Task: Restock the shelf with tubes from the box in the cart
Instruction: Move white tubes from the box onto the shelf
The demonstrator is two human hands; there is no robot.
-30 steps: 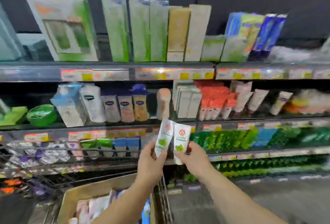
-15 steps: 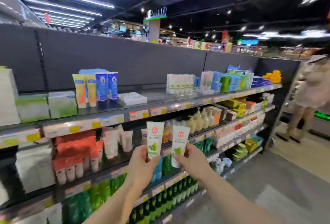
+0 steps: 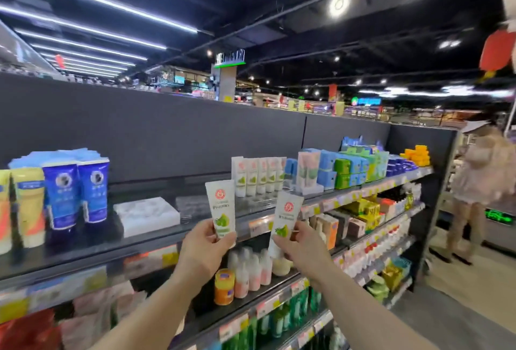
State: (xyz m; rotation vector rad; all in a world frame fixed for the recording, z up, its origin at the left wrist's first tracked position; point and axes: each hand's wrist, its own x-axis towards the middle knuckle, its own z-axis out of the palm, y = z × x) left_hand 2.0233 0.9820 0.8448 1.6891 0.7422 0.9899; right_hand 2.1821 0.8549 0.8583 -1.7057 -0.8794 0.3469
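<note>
My left hand (image 3: 205, 249) grips a white tube with a red logo and green print (image 3: 220, 207), held upright. My right hand (image 3: 300, 246) grips a second matching tube (image 3: 286, 214), tilted slightly right. Both are raised in front of the top shelf (image 3: 156, 235). A row of several matching white tubes (image 3: 258, 176) stands further back on that shelf, beyond the two I hold. The cart and the box are out of view.
Blue tubes (image 3: 76, 190) and yellow tubes (image 3: 28, 204) stand at the shelf's left, with a white tray (image 3: 146, 214) beside them. Blue and green boxes (image 3: 343, 171) fill the right. Lower shelves hold bottles and tubes. A person (image 3: 480, 182) stands in the aisle at right.
The camera has swung up and to the right from the lower shelves to the top shelf. Both hands have risen with their tubes and spread apart.
</note>
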